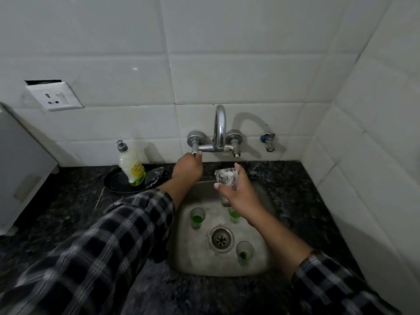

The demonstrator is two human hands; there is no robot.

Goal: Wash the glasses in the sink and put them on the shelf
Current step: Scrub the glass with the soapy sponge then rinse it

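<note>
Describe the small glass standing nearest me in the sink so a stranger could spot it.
Find the square steel sink sunk in the dark speckled stone counter, then its round drain. Just right of the drain, on the person's side, stands a small frosted glass with green liquid in its bottom. The other two green-bottomed glasses stand beyond the drain, nearer the chrome tap.

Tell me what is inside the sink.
Three small glasses holding green liquid stand around the drain: the left glass, the front glass, and the back glass, half covered by the right hand, which holds a foamy glass above. The sink floor under that hand is hidden.
</note>
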